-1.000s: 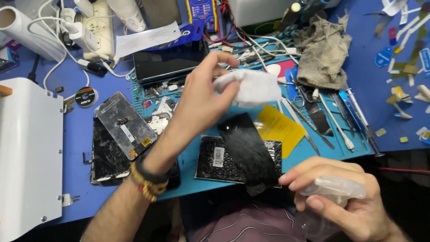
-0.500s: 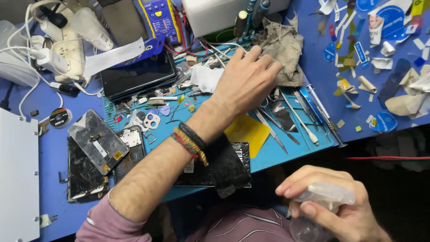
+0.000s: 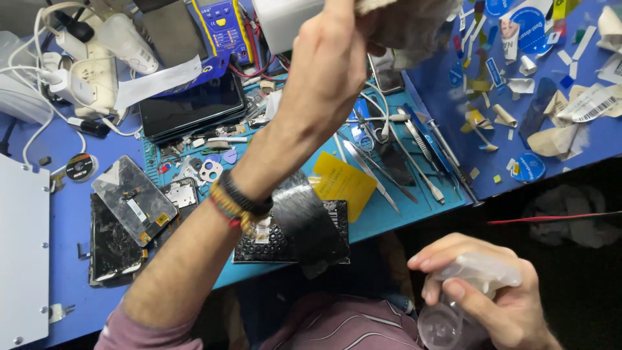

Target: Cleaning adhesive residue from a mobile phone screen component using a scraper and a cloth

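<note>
While a blue workbench (image 3: 52, 272) lay cluttered with phone parts, the left hand (image 3: 330, 65) gripped a grey rag (image 3: 414, 23) raised above the tweezers (image 3: 376, 168); the right hand (image 3: 492, 298) clasped a clear spray bottle (image 3: 463, 304) near the lap. Spraying lightly onto the rag seemed wisest.

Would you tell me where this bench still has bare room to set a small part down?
Barest: the blue strip between the white panel and the cracked phone screens. The teal mat is free only along its front edge. Crowded: the tweezers and the paper scraps.
</note>
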